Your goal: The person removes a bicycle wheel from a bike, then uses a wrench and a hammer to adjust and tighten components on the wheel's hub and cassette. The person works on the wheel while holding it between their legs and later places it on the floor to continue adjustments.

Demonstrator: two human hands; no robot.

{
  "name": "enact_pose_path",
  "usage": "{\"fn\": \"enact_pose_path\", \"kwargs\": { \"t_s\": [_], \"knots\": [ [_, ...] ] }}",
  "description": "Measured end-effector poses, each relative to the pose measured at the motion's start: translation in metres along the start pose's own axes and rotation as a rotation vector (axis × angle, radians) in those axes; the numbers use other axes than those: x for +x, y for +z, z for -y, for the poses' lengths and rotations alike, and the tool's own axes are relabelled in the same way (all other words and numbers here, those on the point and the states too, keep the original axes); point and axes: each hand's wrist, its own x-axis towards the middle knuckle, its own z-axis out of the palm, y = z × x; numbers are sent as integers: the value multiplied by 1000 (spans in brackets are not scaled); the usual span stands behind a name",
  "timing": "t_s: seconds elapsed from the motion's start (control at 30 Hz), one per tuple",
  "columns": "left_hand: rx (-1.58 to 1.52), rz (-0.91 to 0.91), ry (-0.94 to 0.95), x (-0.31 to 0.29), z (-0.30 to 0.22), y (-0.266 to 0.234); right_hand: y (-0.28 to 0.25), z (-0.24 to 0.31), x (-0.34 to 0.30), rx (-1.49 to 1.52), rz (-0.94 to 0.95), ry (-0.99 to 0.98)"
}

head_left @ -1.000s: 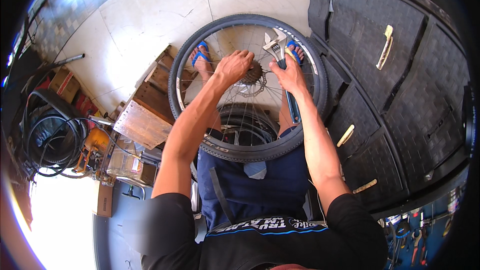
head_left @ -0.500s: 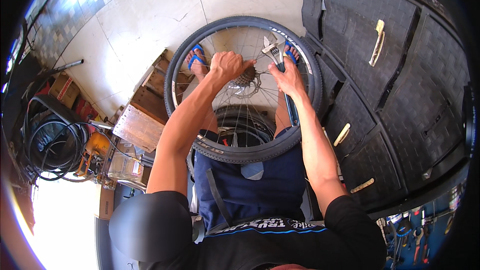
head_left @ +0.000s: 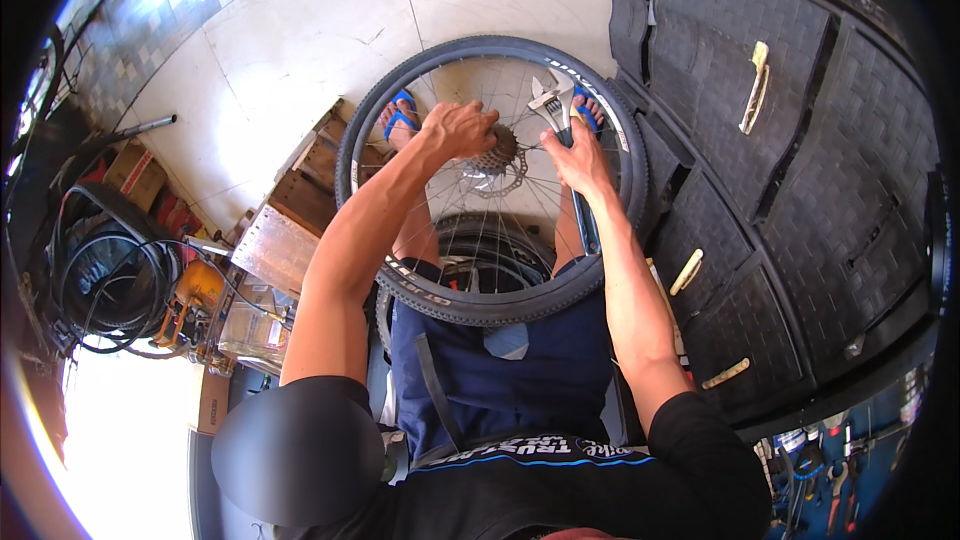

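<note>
A bicycle wheel [head_left: 398,292] with a black tyre lies over my lap and between my legs, its sprocket cassette [head_left: 505,152] facing up. Below the cassette a brake disc [head_left: 513,183] shows through the spokes. My left hand [head_left: 458,130] is closed, with its curled fingers at the cassette's upper left edge; whatever they grip, if anything, is hidden. My right hand [head_left: 580,160] is wrapped round the dark handle of an adjustable wrench [head_left: 553,106], above the right side of the spokes. The wrench's jaws point away from me, and its handle end shows beneath my wrist.
A wooden box [head_left: 275,248] stands to my left, near coiled black cables [head_left: 110,280] and an orange tool [head_left: 200,285]. A large black panelled cabinet [head_left: 740,170] with pale handles borders my right. Tools [head_left: 838,480] hang at the lower right. Another tyre [head_left: 490,225] lies under the wheel.
My left hand has drawn slightly left, and its finger that stretched over the cassette is now curled back. The right hand still holds the wrench in nearly the same place.
</note>
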Motion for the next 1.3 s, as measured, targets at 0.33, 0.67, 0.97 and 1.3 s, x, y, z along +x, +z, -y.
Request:
{"fn": "enact_pose_path", "kwargs": {
  "t_s": [0.33, 0.67, 0.97, 1.3],
  "knots": [
    [25, 151, -9, 15, 0, -9, 3, -1, -2, -10, -5, -11],
    [19, 134, 1, 11, -8, -19, 4, -6, -5, 6, -4, -7],
    [30, 84, -39, 16, -3, -10, 4, -7, -4, -11, 13, -1],
    [20, -36, 15, 15, 0, -6, 5, -5, -5, -4, 1, 7]
  ]
}}
